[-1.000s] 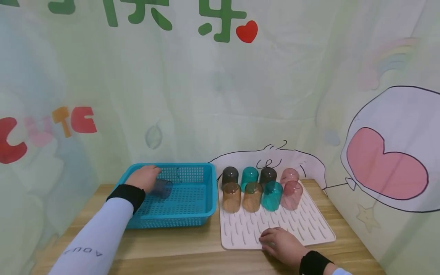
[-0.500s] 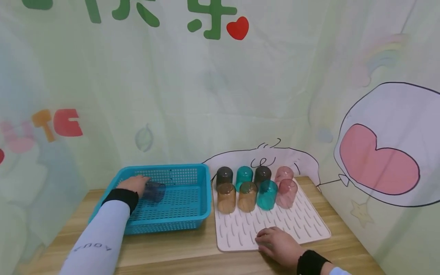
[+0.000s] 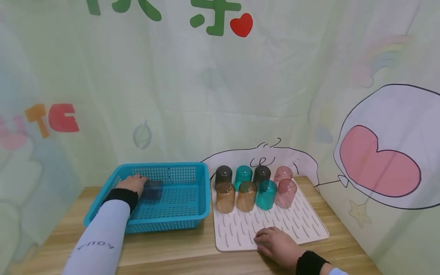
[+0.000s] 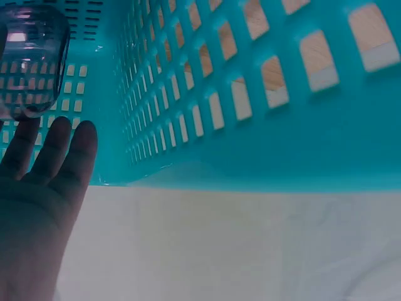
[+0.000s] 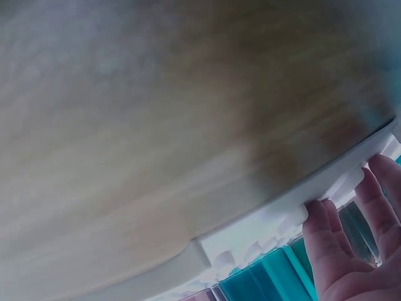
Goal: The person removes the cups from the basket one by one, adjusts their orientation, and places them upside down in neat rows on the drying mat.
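Inside the blue plastic basket (image 3: 185, 221), a clear dark-tinted cup (image 3: 153, 190) lies on its side. My left hand (image 3: 131, 185) reaches in over the basket's left side, right beside the cup. In the left wrist view its fingers (image 4: 80, 147) are straight, with the tips close to the cup (image 4: 34, 63); the thumb is mostly out of sight. My right hand (image 3: 279, 246) rests at the front edge of the white ridged mat (image 3: 237, 238), fingers relaxed. Several tinted cups stand upside down on that mat in two rows, among them an amber one (image 3: 225, 198) and a teal one (image 3: 266, 195).
Basket and mat stand side by side on a wooden table (image 3: 178, 252). At the back of the mat are dark cups (image 3: 224, 176) and, to the right, pink ones (image 3: 286, 194). A printed curtain (image 3: 165, 95) hangs close behind.
My left hand has sunk a little lower in the basket, and the cup beside it has gone from tilted to lying flatter. The right hand stays put; the head view has shifted slightly.
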Action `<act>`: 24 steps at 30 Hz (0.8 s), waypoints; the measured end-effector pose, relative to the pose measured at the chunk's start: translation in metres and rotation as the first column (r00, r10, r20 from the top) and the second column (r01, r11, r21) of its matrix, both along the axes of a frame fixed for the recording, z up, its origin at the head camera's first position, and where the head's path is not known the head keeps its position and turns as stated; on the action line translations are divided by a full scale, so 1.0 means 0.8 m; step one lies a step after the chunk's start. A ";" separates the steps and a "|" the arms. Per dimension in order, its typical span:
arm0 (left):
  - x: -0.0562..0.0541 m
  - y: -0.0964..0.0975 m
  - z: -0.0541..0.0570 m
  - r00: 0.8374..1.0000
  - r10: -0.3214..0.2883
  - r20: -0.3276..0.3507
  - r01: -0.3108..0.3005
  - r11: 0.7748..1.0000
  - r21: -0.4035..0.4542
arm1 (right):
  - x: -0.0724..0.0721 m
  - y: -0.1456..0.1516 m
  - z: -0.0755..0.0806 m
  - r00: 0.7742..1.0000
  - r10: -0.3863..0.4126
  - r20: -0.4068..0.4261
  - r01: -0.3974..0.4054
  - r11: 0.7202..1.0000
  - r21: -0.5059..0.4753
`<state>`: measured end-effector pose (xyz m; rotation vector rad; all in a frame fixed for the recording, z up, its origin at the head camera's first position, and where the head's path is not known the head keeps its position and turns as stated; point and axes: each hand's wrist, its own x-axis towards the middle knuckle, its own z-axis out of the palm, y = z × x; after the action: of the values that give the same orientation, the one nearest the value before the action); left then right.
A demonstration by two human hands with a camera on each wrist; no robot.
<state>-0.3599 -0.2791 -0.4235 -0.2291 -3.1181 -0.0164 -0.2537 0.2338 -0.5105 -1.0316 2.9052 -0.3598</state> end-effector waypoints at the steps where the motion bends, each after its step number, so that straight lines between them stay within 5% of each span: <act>1: 0.000 0.000 0.000 1.000 0.000 -0.003 0.000 1.000 -0.005 | 0.001 0.000 0.000 1.000 -0.003 0.006 0.003 1.000 -0.003; 9: -0.003 -0.003 -0.007 1.000 -0.018 0.020 0.018 1.000 -0.009 | 0.003 -0.004 0.002 1.000 -0.014 0.011 0.014 1.000 -0.005; 18: 0.003 0.003 -0.003 0.996 0.013 0.083 -0.020 0.996 0.082 | 0.004 -0.004 -0.003 1.000 -0.004 -0.022 0.004 1.000 0.000; 24: -0.007 0.009 0.000 0.993 0.031 0.112 -0.048 0.988 0.149 | 0.003 -0.001 -0.005 0.998 0.003 -0.058 -0.003 1.000 -0.008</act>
<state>-0.3656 -0.2720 -0.4231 -0.1686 -3.2085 -0.2742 -0.2516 0.2330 -0.5143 -1.0657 2.9556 -0.3478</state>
